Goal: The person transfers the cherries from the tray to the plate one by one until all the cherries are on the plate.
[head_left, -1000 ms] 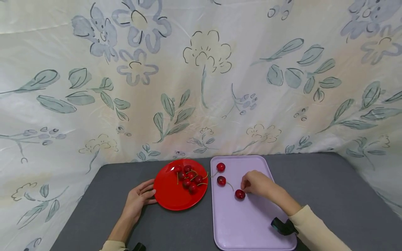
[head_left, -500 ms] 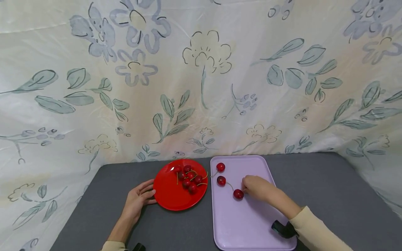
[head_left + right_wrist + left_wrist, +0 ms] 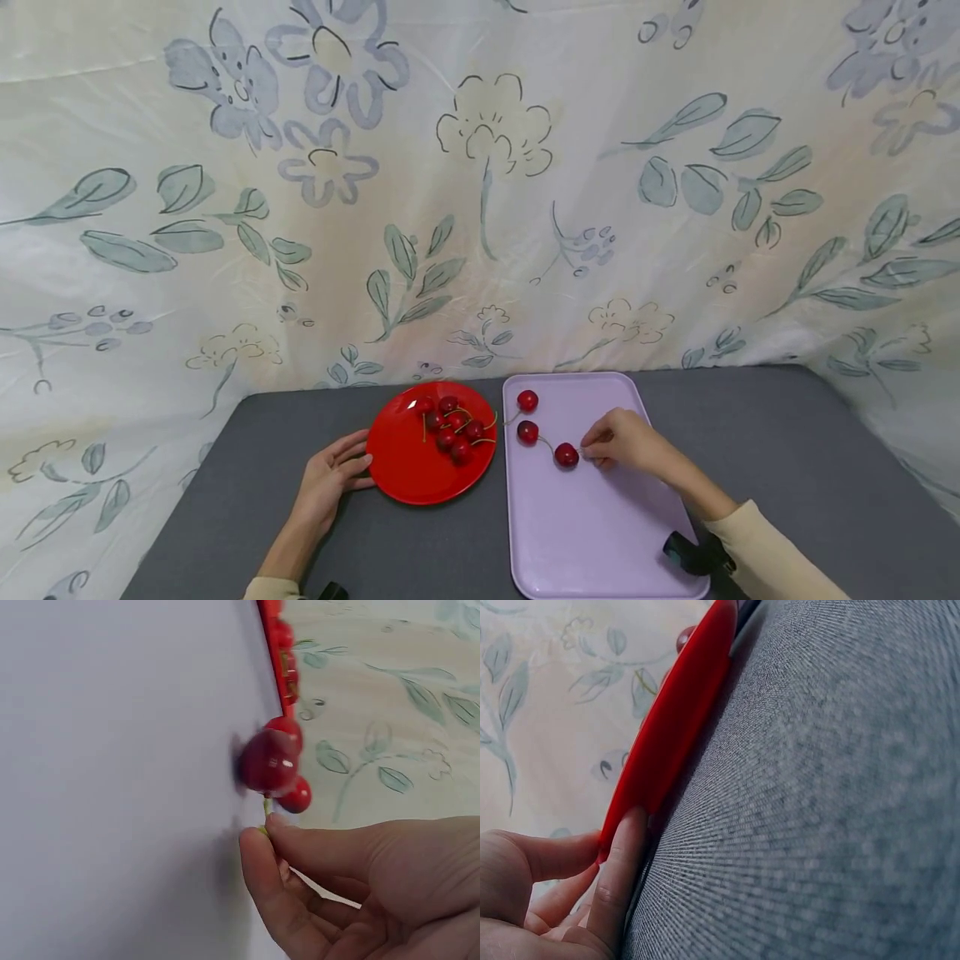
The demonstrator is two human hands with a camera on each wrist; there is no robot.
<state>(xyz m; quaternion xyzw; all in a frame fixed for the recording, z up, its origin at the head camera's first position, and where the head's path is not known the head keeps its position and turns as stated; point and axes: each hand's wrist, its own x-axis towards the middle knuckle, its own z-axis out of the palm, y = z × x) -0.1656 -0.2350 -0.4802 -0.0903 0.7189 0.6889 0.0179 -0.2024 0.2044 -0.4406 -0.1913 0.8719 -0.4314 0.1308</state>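
Observation:
My left hand (image 3: 330, 479) holds the near left rim of a red plate (image 3: 416, 479); in the left wrist view the thumb (image 3: 566, 855) lies on one side of the rim and a finger (image 3: 619, 874) on the other. Several stemmed cherries (image 3: 453, 425) are piled toward the back right of that plate. Over the lilac tray (image 3: 577, 533), my right hand (image 3: 630, 443) pinches the stem of a dark red cherry (image 3: 566, 455) between thumb and fingertip. The right wrist view shows this cherry (image 3: 268, 763) close up, its green stem (image 3: 267, 806) running into the fingertips.
Two more cherries lie on the tray's left side, one (image 3: 527, 401) near the back edge and one (image 3: 528, 432) closer to the held cherry. The grey table (image 3: 420, 550) ends at a floral curtain (image 3: 510, 208) behind.
The right hand now pinches the stem with its fingers more extended, and its cherry has shifted slightly left and back on the tray. The left hand and plate stay put.

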